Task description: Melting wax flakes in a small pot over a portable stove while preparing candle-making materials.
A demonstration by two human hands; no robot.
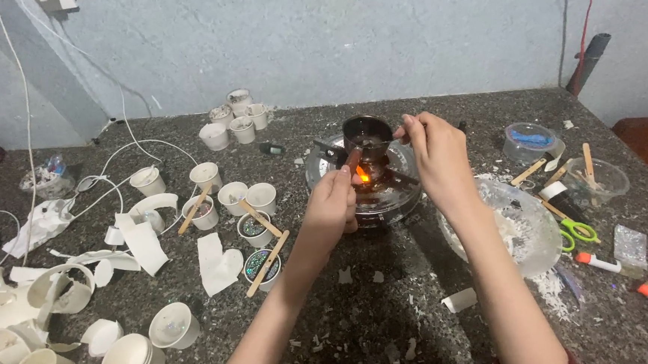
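- Speckled dark granite makes up my worktop (391, 305), which runs back to a pale blue plastered wall (345, 31) with white cables (123, 153) trailing down onto the left side.
- White paper cups (129, 359), whole and torn, litter the left; several upright ones (255, 227) near the middle have wooden sticks (267, 263) laid across their rims.
- My left hand (333, 204) is clenched on the small dark pot (367, 136) by its handle (352, 159), a reddish bar slanting down and left toward me, its long axis tilted off upright.
- That pot is round, glossy and brown-black, mouth up, held just above an orange flame (362, 174) on a round glass stand (385, 193) at the table's centre.
- My right hand (435, 153) pinches a thin stick (386, 141) that reaches left over the pot's rim.
- To the right sit a clear glass bowl (518, 226) with white flakes, green-handled scissors (576, 230), markers (597, 263) and plastic tubs (531, 143).
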